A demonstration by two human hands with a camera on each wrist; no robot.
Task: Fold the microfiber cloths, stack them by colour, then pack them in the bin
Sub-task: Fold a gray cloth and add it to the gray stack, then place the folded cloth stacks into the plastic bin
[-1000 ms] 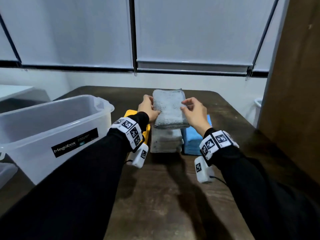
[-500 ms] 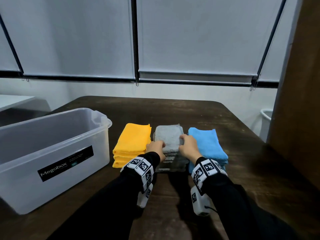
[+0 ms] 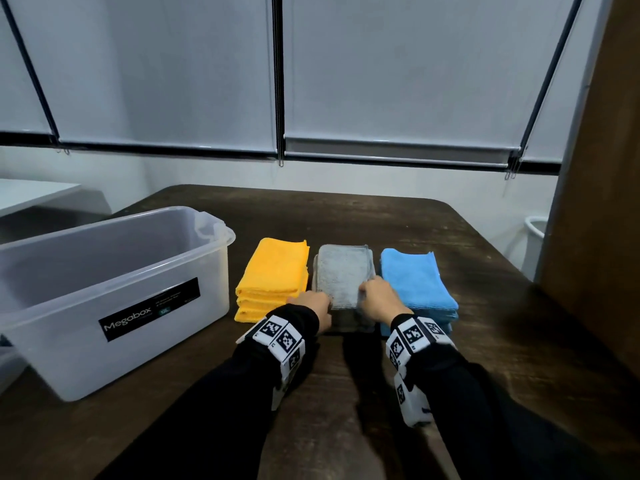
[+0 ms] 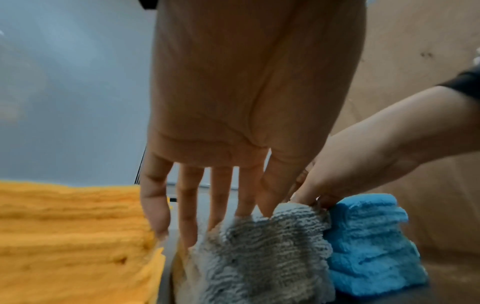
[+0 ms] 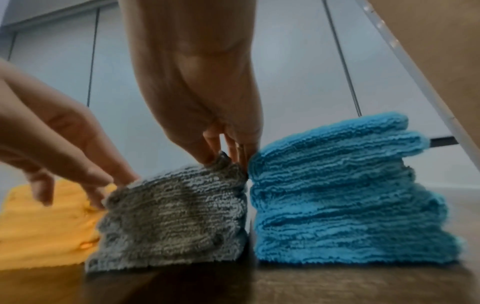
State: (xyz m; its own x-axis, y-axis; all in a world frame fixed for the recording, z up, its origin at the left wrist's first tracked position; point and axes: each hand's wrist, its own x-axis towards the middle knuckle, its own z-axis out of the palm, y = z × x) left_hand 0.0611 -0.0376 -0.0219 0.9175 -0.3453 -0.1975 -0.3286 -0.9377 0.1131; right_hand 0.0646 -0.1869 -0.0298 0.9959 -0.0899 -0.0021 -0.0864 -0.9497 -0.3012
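Three folded stacks sit side by side on the dark table: yellow cloths [image 3: 273, 275], grey cloths [image 3: 343, 278] and blue cloths [image 3: 415, 282]. Both hands are at the near end of the grey stack [image 5: 171, 207]. My left hand [image 3: 320, 303] has straight, spread fingers [image 4: 221, 195] whose tips touch the stack's top left edge [image 4: 249, 232]. My right hand [image 3: 369, 294] pinches the near right corner of the top grey cloth [image 5: 221, 161] between thumb and fingers, close against the blue stack [image 5: 350, 185]. The yellow stack [image 4: 72, 236] lies just left of my left hand.
A clear plastic Megabox bin [image 3: 114, 289] stands to the left of the stacks with nothing visible in it. Bare table [image 3: 346, 216] stretches behind the stacks. A brown panel [image 3: 595, 202] rises at the right, with a white waste bin [image 3: 535, 237] beyond the table's corner.
Both hands brought the folded grey cloth down from mid-air onto the grey stack. Since half a second ago they have stayed at its near edge.
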